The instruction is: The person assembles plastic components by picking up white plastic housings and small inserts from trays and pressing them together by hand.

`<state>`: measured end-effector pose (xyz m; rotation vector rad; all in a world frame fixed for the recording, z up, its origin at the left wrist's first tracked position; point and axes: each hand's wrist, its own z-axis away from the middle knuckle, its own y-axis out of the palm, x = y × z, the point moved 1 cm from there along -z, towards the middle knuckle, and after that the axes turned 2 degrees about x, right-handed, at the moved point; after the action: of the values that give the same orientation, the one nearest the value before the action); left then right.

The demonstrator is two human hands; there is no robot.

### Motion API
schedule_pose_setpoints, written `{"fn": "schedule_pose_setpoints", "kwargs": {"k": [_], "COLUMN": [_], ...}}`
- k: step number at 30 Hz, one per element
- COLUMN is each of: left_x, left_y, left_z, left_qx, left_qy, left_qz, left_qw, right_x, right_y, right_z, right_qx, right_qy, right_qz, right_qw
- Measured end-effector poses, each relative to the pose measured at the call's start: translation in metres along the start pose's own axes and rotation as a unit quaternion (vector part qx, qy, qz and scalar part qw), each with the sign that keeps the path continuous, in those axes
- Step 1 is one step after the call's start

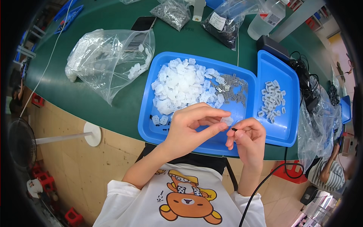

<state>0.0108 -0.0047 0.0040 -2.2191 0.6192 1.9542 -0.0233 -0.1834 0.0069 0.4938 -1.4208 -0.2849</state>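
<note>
Far left: a standing fan [23, 143], dark round head, pale pole, on the floor.

Left: a green table [49, 85], bearing the items below. On it, a clear plastic bag [107, 81], crumpled, with translucent white pieces inside.

Left of centre, rear: a dark flat phone [145, 23], partly behind the bag. Beside it, a small clear bag [172, 15] of grey parts.

Centre: a large blue tray [145, 113], rounded corners. Contents, left to right: a few small black parts [155, 128] at the near left corner, partly hidden by the hand; a heap of translucent white pieces [177, 81]; a scatter of small grey parts [236, 89].

Centre, above the tray's near part: the left hand [194, 123], thumb and index finger pinched together on one translucent piece [227, 120].

Just right: the right hand [247, 138], fingers curled, thumb and index finger closed on a tiny black part [235, 129]. This lies just beside the translucent piece; contact between the two cannot be told.

Right of centre, rear: a bag of dark contents [225, 32], white label; a clear bottle [266, 20].

Right: a smaller blue tray [289, 130], adjoining the large one, holding a loose group of small pale pieces [271, 99]. Beyond it, black cables [307, 75].

Far right: a seated person in a striped shirt [329, 174].
</note>
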Motion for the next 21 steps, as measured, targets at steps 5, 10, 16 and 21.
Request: {"fn": "schedule_pose_setpoints", "kwargs": {"k": [5,10,16,21], "left_x": [0.004,0.001,0.002,0.001], "left_y": [0.000,0.000,-0.001,0.000], "left_z": [0.001,0.000,0.001,0.000], "left_qx": [-0.007,-0.007,0.011,-0.009], "left_qy": [0.009,0.027,0.032,0.025], "left_qz": [0.005,-0.011,-0.044,-0.029], "left_qw": [1.000,1.000,0.998,0.999], "right_x": [-0.001,0.006,0.013,0.016], "right_y": [0.009,0.011,0.018,0.028], "right_z": [0.001,0.005,0.004,0.008], "right_qx": [-0.021,-0.038,-0.021,-0.090], "right_qy": [-0.073,-0.137,-0.188,-0.147], "right_qz": [0.114,0.124,0.328,0.358], "right_qw": [0.991,0.982,0.926,0.918]}}
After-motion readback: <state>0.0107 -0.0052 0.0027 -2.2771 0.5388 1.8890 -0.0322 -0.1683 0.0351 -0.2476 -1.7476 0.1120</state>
